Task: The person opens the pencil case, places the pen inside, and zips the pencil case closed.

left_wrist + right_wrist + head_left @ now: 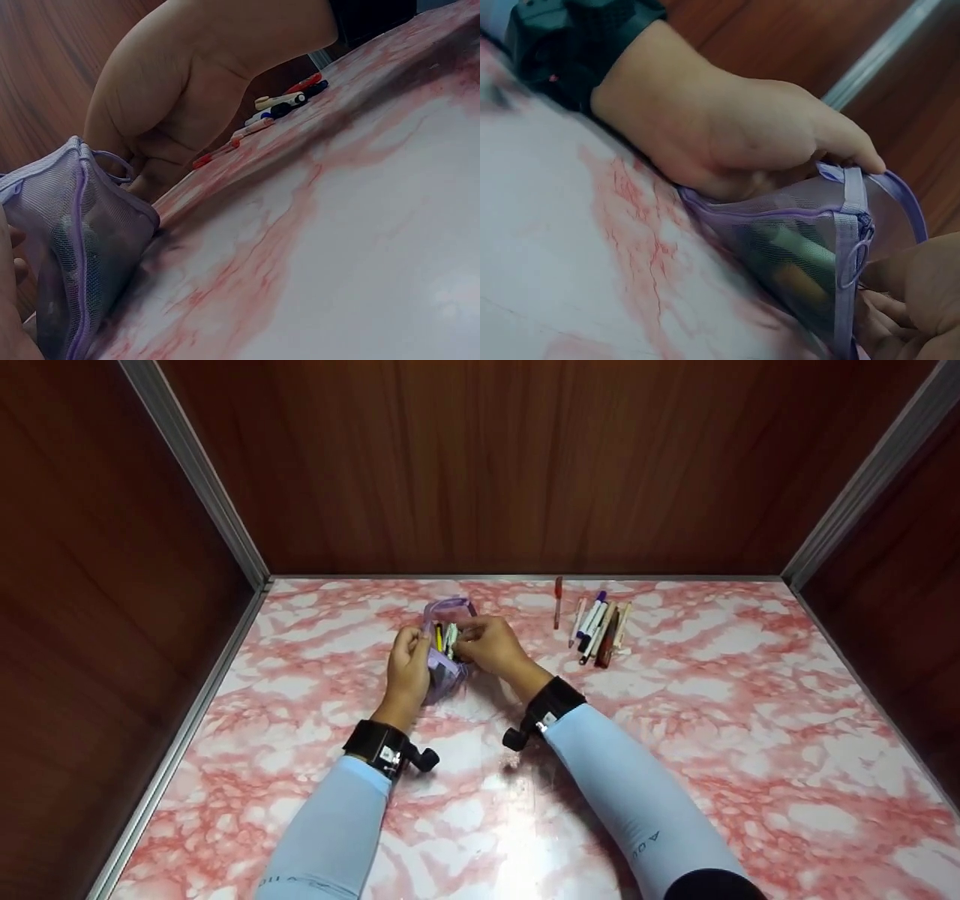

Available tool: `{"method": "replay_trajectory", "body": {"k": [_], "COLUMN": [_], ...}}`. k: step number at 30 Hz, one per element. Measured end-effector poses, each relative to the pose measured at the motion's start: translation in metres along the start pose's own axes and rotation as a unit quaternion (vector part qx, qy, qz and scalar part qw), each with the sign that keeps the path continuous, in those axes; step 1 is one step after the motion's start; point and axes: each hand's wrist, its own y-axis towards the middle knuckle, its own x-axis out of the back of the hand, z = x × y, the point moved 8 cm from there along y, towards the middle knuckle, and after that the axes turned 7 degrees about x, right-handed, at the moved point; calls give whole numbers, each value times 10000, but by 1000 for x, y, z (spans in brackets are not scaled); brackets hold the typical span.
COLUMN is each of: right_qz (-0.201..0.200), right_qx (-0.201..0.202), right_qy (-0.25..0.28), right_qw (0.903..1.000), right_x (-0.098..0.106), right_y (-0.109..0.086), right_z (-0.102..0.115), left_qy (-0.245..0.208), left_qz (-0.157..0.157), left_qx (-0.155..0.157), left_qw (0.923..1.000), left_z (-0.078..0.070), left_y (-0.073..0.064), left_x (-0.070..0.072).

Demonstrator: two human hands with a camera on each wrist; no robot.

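Purple mesh pouch [444, 679] on desk [712, 720], open. Left hand [409, 667] grips pouch side; right hand [495, 646] at opening beside pens [451, 639], hold can't be told. Step seemingly: handling pens inside. Next move needs steady pouch.

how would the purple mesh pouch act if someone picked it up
The purple mesh pouch is probably floppy, since its walls are sheer mesh. It could spill if tipped, as its mouth gapes and slim items sit inside.
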Motion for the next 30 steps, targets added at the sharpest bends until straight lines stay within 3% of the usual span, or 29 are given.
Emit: {"method": "replay_trajectory", "body": {"k": [2,6,12,17,21,24,30], "right_qz": [94,32,-28,-258,-639,-1011,-1436], "right_qx": [167,240,-34,-441,-121,14,-222], "right_qy": [-433,-797,-402,127,-561,-1209,-864], "right_qw": [9989,9965,9992,9986,9963,9875,9856], "right_x": [1,12,46,91,141,178,229], "right_y": [0,-1,-7,-14,-18,-25,-46], "right_z": [3,0,-21,-39,-46,-52,-68], "left_qy": [-21,26,99,76,156,166,146], "left_qz": [13,-29,-102,-88,-117,-106,-105], "left_qx": [10,-30,-52,12,18,83,187], "left_qw": [10000,10000,9999,9999,9998,9998,9997], "left_z": [0,-1,-1,-1,0,1,1], "left_y": [-1,-1,0,-1,0,-1,-2], "left_x": [-1,-1,0,-1,-1,-2,-1]}}
